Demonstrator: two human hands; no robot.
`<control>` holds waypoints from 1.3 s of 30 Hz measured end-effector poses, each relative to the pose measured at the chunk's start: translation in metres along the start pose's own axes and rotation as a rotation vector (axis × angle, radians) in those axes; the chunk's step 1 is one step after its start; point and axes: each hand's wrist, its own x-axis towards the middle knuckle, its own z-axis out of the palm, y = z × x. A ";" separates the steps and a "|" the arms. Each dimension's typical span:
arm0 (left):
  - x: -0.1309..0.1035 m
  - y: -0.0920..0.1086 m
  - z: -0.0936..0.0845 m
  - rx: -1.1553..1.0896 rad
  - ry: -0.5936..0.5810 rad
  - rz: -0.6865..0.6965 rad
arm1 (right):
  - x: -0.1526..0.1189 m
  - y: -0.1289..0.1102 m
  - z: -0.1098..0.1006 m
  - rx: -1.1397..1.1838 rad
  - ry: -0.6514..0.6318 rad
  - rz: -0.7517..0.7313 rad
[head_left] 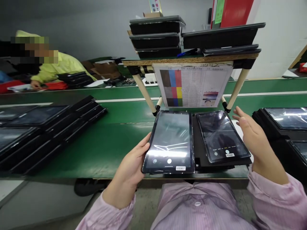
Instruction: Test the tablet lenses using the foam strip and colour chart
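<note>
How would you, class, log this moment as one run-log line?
left hand: touching left edge of left tablet | right hand: open, beside right tablet | both tablets: icons showing | chart: behind tablets

Got some seriously glossy, glass-like shine off the left tablet (pixel 171 134) and right tablet (pixel 222 134). Spotted matt stacked cases (pixel 79 124), a smooth semi-gloss bench top (pixel 115 131), rough chipboard shelf edge (pixel 192 59), kinda plasticky smooth pipe legs (pixel 144 92), plus thin, creased cloth on the shirt (pixel 201 217).
</note>
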 end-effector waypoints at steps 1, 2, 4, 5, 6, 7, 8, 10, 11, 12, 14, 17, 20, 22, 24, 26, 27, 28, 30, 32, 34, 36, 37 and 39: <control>0.006 0.001 0.000 0.013 0.016 -0.015 | -0.002 0.011 -0.008 -0.028 0.009 0.059; 0.011 0.001 -0.001 0.020 0.030 -0.025 | -0.005 0.021 -0.014 -0.037 0.015 0.122; 0.018 -0.002 -0.003 0.029 0.041 -0.030 | -0.013 0.032 -0.021 -0.027 0.017 0.200; 0.019 -0.004 -0.005 0.031 0.043 -0.020 | -0.018 0.032 -0.021 -0.007 0.016 0.206; 0.020 -0.006 -0.007 0.034 0.045 -0.006 | -0.024 0.029 -0.018 0.026 0.008 0.198; 0.020 -0.008 -0.010 0.035 0.048 0.015 | -0.029 0.023 -0.012 0.070 -0.014 0.180; 0.018 -0.010 -0.012 0.034 0.050 0.037 | -0.034 0.013 -0.005 0.125 -0.055 0.161; 0.014 -0.016 -0.015 0.017 0.055 0.080 | -0.042 -0.011 0.017 0.249 -0.191 0.125; 0.011 -0.019 -0.015 0.002 0.058 0.098 | -0.044 -0.024 0.029 0.317 -0.276 0.115; 0.007 -0.023 -0.014 -0.013 0.066 0.113 | -0.046 -0.036 0.041 0.377 -0.360 0.097; -0.001 -0.032 -0.011 -0.032 0.084 0.130 | -0.045 -0.055 0.061 0.457 -0.448 0.031; -0.011 -0.045 -0.008 -0.026 0.121 0.122 | -0.040 -0.066 0.075 0.472 -0.431 -0.083; -0.016 -0.053 -0.009 -0.027 0.143 0.126 | -0.035 -0.063 0.076 0.429 -0.388 -0.136; -0.017 -0.057 -0.010 -0.034 0.139 0.135 | -0.035 -0.061 0.074 0.419 -0.355 -0.165; -0.018 -0.059 -0.011 -0.038 0.131 0.117 | -0.035 -0.062 0.072 0.405 -0.325 -0.196; -0.021 -0.058 -0.011 -0.040 0.137 0.090 | -0.034 -0.065 0.070 0.382 -0.318 -0.225; -0.022 -0.057 -0.010 -0.037 0.143 0.082 | -0.032 -0.066 0.069 0.363 -0.331 -0.235; -0.024 -0.054 -0.009 -0.034 0.151 0.082 | -0.030 -0.067 0.068 0.337 -0.354 -0.244; -0.026 -0.046 -0.006 -0.026 0.162 0.093 | -0.024 -0.067 0.064 0.269 -0.388 -0.240; -0.024 -0.034 -0.002 -0.016 0.143 0.100 | -0.017 -0.061 0.055 0.195 -0.330 -0.188; -0.014 -0.022 0.001 0.003 0.099 0.098 | -0.012 -0.049 0.041 0.133 -0.190 -0.096; 0.000 -0.013 0.001 0.043 0.053 0.069 | -0.008 -0.029 0.023 0.059 -0.066 0.004; 0.007 -0.010 0.000 0.072 0.049 0.046 | -0.007 -0.017 0.014 0.015 -0.031 0.052; 0.017 -0.009 -0.003 0.166 0.112 0.070 | -0.008 0.009 -0.002 -0.069 -0.005 0.154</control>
